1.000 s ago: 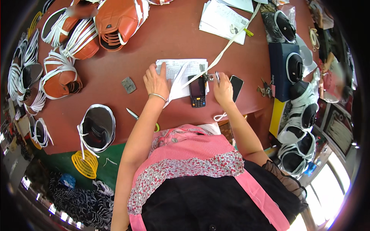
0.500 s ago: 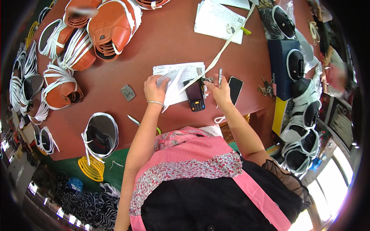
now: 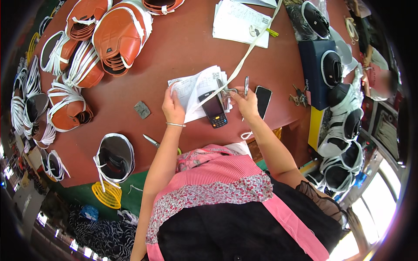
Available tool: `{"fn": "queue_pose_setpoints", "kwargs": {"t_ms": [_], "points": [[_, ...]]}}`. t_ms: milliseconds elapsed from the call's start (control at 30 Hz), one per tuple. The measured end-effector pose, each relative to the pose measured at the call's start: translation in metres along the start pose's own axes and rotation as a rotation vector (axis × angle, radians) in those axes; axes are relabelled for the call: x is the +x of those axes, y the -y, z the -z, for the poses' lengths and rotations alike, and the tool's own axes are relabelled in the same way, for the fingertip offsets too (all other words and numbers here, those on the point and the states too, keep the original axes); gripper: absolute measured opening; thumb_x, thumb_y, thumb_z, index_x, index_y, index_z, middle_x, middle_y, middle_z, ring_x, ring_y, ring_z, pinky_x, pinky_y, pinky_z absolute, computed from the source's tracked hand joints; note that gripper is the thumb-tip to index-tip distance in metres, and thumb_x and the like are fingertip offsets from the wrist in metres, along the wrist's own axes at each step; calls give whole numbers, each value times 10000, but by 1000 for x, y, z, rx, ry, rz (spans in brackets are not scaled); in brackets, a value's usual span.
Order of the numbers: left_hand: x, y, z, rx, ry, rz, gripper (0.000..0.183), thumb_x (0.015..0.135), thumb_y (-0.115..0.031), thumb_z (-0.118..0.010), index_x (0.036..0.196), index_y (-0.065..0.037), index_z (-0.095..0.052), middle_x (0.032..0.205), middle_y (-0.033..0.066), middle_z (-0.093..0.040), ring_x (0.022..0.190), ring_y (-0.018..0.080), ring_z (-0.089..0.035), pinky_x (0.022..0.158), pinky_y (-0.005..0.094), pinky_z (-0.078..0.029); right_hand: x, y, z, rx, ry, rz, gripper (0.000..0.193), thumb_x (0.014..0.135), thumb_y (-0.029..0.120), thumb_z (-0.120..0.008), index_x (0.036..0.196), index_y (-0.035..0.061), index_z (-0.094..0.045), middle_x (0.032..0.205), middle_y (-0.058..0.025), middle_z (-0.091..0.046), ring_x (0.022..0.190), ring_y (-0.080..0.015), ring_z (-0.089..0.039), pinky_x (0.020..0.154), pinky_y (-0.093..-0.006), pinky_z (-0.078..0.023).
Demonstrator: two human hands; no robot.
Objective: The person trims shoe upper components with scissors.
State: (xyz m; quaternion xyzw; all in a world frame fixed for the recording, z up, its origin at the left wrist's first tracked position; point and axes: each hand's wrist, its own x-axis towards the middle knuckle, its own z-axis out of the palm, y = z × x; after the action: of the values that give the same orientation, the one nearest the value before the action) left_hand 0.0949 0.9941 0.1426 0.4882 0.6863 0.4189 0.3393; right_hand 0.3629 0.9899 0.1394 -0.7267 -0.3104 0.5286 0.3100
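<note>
My left hand (image 3: 173, 108) grips the left edge of a stack of printed paper sheets (image 3: 183, 87), with a top sheet bent up in a curl. A black handheld scanner (image 3: 214, 111) with a keypad lies on the stack's lower right. In my right hand (image 3: 246, 103) a silver pen (image 3: 246, 85) stands up between the fingers. By those fingertips is a small silver metal tool (image 3: 229, 92), its kind hard to make out. Across the scanner's top runs a long white strap (image 3: 243, 61). A black phone (image 3: 263, 101) rests just right of my right hand.
Bundled orange shoe uppers (image 3: 119, 37) with white edging fill the far left. A dark upper (image 3: 114, 157) sits near the front edge, scissors (image 3: 151, 140) beside my left forearm. A grey block (image 3: 142, 109), keys (image 3: 298, 96), further papers (image 3: 239, 21) and a navy box (image 3: 314, 76) lie around.
The top sheet, earlier a loose white blur, now stands curled with its print showing. The scanner and strap end have shifted slightly left, and the silver tool shows more beside my right fingers.
</note>
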Motion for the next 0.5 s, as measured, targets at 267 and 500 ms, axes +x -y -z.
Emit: {"fn": "queue_pose_setpoints", "kwargs": {"t_ms": [267, 500], "points": [[12, 5, -8, 113, 10, 24, 385, 892, -150, -787, 1203, -13, -606, 992, 166, -703, 979, 317, -695, 924, 408, -533, 4, -4, 2, 47, 20, -14, 293, 914, 112, -778, 1138, -52, -682, 942, -103, -773, 737, -168, -759, 687, -274, -575], [32, -2, -9, 277, 404, 234, 390, 807, -303, -863, 1015, 19, -788, 949, 191, -766, 909, 335, -741, 846, 404, -566, 1, 7, 6, 42, 91, -45, 316, 914, 109, -783, 1162, -55, -675, 981, -115, -767, 788, -171, -753, 726, -280, -578]]}}
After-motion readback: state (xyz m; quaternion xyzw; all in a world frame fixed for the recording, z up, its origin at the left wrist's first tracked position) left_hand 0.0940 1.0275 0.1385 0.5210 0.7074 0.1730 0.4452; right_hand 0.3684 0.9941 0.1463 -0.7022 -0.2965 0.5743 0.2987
